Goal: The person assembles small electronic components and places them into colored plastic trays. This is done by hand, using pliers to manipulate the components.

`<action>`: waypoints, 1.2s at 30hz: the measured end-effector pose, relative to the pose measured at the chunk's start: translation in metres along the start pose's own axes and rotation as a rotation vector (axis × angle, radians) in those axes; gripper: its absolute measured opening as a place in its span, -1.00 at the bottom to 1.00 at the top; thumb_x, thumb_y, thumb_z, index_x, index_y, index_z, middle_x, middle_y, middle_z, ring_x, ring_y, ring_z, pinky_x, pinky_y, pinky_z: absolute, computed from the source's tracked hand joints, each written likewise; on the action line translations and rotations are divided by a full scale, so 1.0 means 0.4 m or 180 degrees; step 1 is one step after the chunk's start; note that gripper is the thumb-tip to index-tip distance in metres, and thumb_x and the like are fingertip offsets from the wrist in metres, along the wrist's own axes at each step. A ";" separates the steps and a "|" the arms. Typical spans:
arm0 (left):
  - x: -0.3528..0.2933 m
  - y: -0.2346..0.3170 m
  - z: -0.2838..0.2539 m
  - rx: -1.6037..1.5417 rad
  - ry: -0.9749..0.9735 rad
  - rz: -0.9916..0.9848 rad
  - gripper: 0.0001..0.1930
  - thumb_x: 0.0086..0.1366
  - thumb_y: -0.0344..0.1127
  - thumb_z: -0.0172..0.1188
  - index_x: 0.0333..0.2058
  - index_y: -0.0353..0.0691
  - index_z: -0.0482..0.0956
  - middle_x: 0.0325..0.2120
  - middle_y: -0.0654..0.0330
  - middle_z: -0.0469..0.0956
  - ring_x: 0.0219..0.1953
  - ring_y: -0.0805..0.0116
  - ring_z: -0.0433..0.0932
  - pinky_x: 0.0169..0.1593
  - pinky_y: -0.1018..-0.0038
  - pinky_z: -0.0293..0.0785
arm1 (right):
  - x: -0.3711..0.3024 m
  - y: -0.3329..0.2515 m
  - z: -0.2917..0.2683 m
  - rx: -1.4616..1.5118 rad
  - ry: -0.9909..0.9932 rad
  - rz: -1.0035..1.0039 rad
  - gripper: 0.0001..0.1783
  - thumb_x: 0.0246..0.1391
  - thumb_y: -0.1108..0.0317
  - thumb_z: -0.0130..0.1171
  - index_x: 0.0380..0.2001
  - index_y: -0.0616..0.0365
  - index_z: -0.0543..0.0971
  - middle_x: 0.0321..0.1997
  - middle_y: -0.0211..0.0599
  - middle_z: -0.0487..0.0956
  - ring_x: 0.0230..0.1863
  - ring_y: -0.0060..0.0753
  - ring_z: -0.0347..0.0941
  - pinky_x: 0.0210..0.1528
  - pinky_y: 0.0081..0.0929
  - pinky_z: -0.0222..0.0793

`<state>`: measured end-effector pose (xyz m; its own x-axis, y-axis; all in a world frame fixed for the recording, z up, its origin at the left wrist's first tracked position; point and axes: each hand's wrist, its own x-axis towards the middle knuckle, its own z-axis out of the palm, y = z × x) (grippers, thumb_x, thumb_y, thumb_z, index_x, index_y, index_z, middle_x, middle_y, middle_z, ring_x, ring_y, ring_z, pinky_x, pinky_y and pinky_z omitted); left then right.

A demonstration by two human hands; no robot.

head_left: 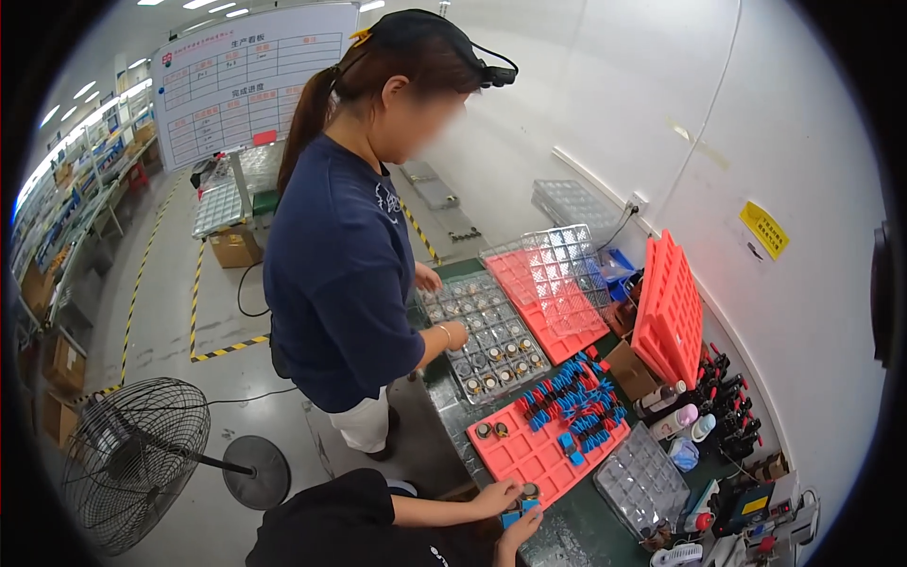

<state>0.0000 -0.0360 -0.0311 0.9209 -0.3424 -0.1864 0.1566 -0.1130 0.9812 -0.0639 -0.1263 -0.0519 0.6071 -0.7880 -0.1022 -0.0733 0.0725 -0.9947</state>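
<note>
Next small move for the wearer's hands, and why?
Probably settle the round part by the left hand into a compartment of the red tray: two similar parts sit in compartments there, and several others are bare. Whether it's seated already, I can't tell.

Lighting: bright, even; white strip lights point(83, 90) overhead, upper left. Shadows: soft. Glare: pale patches on clear tray point(559, 265) and floor point(156, 326). Focus: mostly sharp; co-worker's face point(427, 123) is blurred. Distortion: wall point(812, 142) edges bow; corners are black.
</note>
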 end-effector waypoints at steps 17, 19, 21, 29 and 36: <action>-0.057 0.047 -0.005 0.1353 0.0225 0.0170 -0.54 0.30 0.13 -0.13 -0.36 -0.21 0.43 -0.55 -0.06 0.53 -0.46 -0.05 0.54 -0.42 0.11 0.40 | -0.081 -0.091 -0.012 -0.1440 0.0239 -0.0507 -0.40 0.27 0.02 -0.25 -0.42 0.38 0.54 -0.52 0.13 0.52 -0.51 0.10 0.41 -0.39 -0.08 0.27; -0.061 0.050 -0.009 0.1058 0.0221 0.0104 -0.56 0.29 0.11 -0.09 -0.37 -0.21 0.43 -0.57 -0.05 0.52 -0.45 -0.07 0.53 -0.43 0.11 0.36 | -0.092 -0.095 -0.036 -0.1563 0.0318 -0.0561 -0.41 0.26 0.02 -0.24 -0.45 0.37 0.54 -0.54 0.15 0.50 -0.51 0.18 0.39 -0.42 -0.06 0.23; -0.047 0.020 -0.002 0.1012 0.0402 -0.0078 -0.58 0.29 0.08 -0.07 -0.38 -0.21 0.44 -0.57 -0.05 0.52 -0.44 -0.08 0.53 -0.41 0.13 0.37 | -0.104 -0.088 -0.076 -0.1789 0.0476 -0.0483 -0.42 0.27 0.03 -0.25 -0.43 0.37 0.53 -0.51 0.17 0.51 -0.47 0.22 0.40 -0.41 -0.04 0.23; 0.059 -0.106 -0.128 0.1582 0.0542 -0.0528 -0.52 0.28 0.11 -0.06 -0.46 -0.27 0.45 -0.48 -0.13 0.53 -0.37 -0.15 0.52 -0.33 0.05 0.38 | -0.085 0.084 -0.208 -0.3263 0.0147 0.0740 -0.39 0.13 -0.22 -0.19 -0.36 0.16 0.51 -0.38 0.07 0.55 -0.33 0.22 0.46 -0.36 0.08 0.30; 0.176 -0.159 -0.166 0.2162 0.0314 -0.0315 -0.55 0.27 0.11 -0.07 -0.42 -0.22 0.44 -0.52 -0.10 0.53 -0.40 -0.14 0.52 -0.34 0.05 0.37 | -0.074 0.094 -0.201 -0.3871 0.0050 0.0029 -0.47 -0.10 0.04 0.20 -0.09 0.09 0.39 -0.09 -0.14 0.35 -0.02 -0.01 0.31 -0.07 -0.12 0.29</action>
<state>0.0787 0.0090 -0.1032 0.9470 -0.2176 -0.2363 0.0129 -0.7092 0.7048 -0.1481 -0.1495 -0.0854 0.5936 -0.7984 -0.1006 -0.7767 -0.5358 -0.3311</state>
